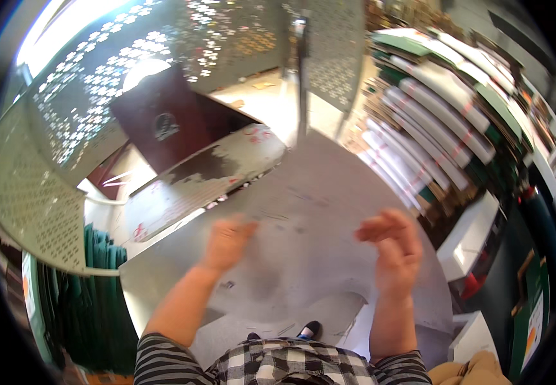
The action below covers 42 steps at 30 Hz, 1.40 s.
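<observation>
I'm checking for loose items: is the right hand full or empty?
It looks empty: the right hand is open over the grey table, fingers loosely bent, and nothing shows in it.

This place looks like a workshop, probably for packaging work. A scratched, grey metal bench (335,173) fills the middle. Perforated metal panels (40,212) stand beyond its far left edge. Beyond its right edge are high piles of white flat bundles (441,125); beside its left corner, green folded pieces (88,308) stand packed together.
</observation>
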Motion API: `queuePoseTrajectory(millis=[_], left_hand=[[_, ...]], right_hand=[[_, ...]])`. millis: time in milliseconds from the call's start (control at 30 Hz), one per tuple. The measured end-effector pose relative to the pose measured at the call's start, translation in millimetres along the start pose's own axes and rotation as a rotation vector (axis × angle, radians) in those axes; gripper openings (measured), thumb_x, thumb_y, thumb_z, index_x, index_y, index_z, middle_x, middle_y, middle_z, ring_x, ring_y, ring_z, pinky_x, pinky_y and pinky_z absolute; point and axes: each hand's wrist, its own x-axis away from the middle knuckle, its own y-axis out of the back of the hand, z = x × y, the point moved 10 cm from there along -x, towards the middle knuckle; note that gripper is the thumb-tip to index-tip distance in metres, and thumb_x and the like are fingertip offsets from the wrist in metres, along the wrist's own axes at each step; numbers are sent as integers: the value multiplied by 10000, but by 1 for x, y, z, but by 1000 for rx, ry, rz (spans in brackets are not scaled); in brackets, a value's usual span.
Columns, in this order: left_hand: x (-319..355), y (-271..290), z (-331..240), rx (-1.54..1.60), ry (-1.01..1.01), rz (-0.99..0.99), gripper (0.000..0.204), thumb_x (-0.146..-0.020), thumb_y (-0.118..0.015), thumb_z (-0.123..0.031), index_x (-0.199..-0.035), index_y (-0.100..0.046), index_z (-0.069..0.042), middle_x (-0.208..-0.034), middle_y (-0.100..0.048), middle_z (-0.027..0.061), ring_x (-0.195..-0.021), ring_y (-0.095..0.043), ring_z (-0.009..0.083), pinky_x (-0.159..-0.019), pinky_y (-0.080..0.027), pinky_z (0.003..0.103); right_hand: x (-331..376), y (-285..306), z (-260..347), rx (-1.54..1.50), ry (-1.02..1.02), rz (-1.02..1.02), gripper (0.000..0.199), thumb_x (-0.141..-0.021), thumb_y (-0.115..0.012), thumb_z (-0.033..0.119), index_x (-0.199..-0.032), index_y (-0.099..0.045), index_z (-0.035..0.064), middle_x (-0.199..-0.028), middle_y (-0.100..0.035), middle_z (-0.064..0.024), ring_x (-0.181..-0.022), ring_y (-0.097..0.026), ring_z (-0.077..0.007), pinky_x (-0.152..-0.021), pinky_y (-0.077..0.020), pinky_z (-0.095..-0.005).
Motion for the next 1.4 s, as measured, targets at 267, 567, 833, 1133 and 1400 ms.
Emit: queuePoseTrajectory(millis=[267,567,833,1133,1400], left_hand=[[185,191,222,462,640,-673,236,-673,-496,-78,-878,-517,38,-774,-532,67,-681,-469,116,-602,-378,248],[338,264,355,95,1029,-797,242,-687,-469,-52,-887,-482,82,-796,-528,122,-697,-497,202,-613,-377,295],[283,238,328,-1021,874,-392,591,-658,-524,-247,-1154,-280,-37,-1197,-254,136,-1105,-222,267,-885,-176,386],[277,46,315,-613,799,93,659,-610,-538,-317,-1170,-279,-86,-1250,-141,151,-1145,-40,374,-888,-25,521],[268,63,325,-662,875,-15,627,-623,-523,-268,-1172,-277,-93,-1250,-152,144,-1135,-71,392,-880,-53,534]], right_hand=[[96,-120,-189,1216,-17,617,537,-660,-552,294,-1110,-354,76,-1156,-295,-166,-1075,-261,-317,-841,-232,-461],[195,-142,-329,1531,-284,923,597,-698,-433,450,-1188,-251,162,-1252,-154,-105,-1153,-102,-300,-893,-69,-510],[167,-175,-353,1538,-151,929,590,-713,-381,480,-1204,-218,196,-1267,-130,-58,-1174,-52,-260,-897,-26,-513],[124,-146,-369,1639,-186,937,611,-705,-330,538,-1211,-193,225,-1274,-118,-37,-1177,-46,-242,-883,-16,-539],[126,-166,-366,1535,-205,995,623,-696,-363,528,-1206,-211,204,-1268,-136,-50,-1174,-56,-253,-883,-25,-541]])
